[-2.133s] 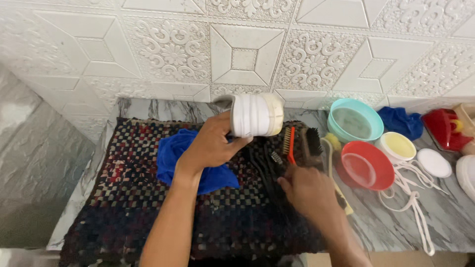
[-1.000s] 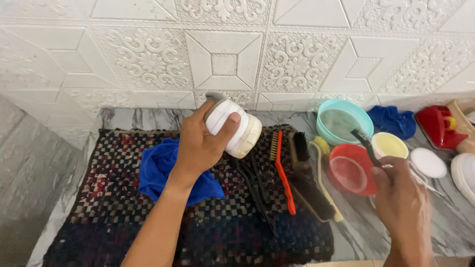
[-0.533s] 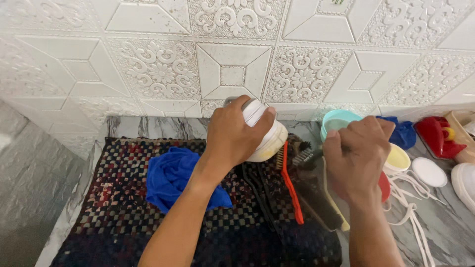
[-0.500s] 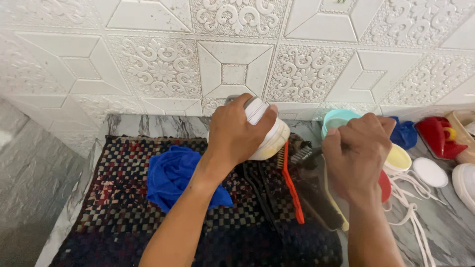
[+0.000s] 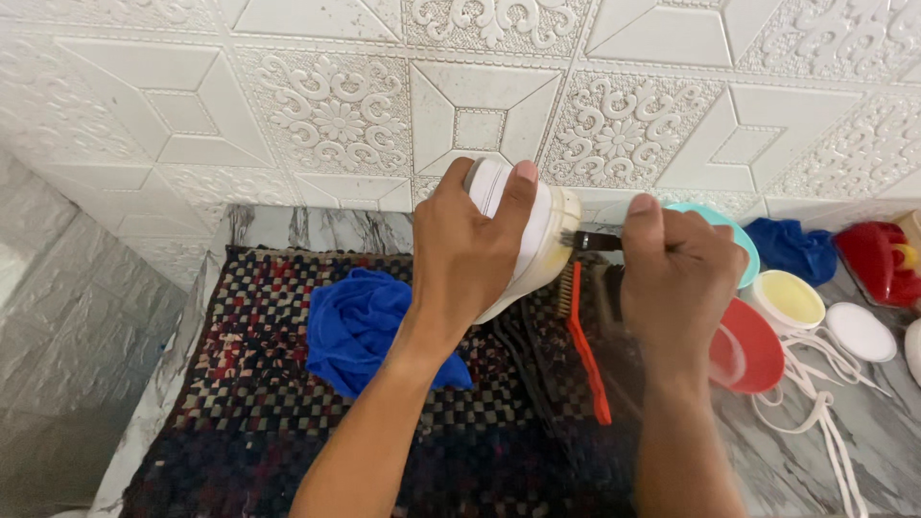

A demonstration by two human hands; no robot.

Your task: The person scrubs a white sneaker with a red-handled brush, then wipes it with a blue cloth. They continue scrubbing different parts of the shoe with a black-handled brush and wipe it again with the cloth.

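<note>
At the left of the counter (image 5: 297,228), a blue cloth (image 5: 360,326) lies crumpled on the checked woven mat (image 5: 230,384). Above the mat, the left hand (image 5: 470,254) holds a white shoe (image 5: 537,235) in a closed grip, sole edge turned rightward. The right hand (image 5: 676,273) is closed around a small dark brush (image 5: 585,240), bristles touching the sole edge. Judged step: scrubbing the sole rim. An orange-handled brush (image 5: 585,355) lies below; a red bowl (image 5: 748,350) and white laces (image 5: 815,403) sit right.
</note>
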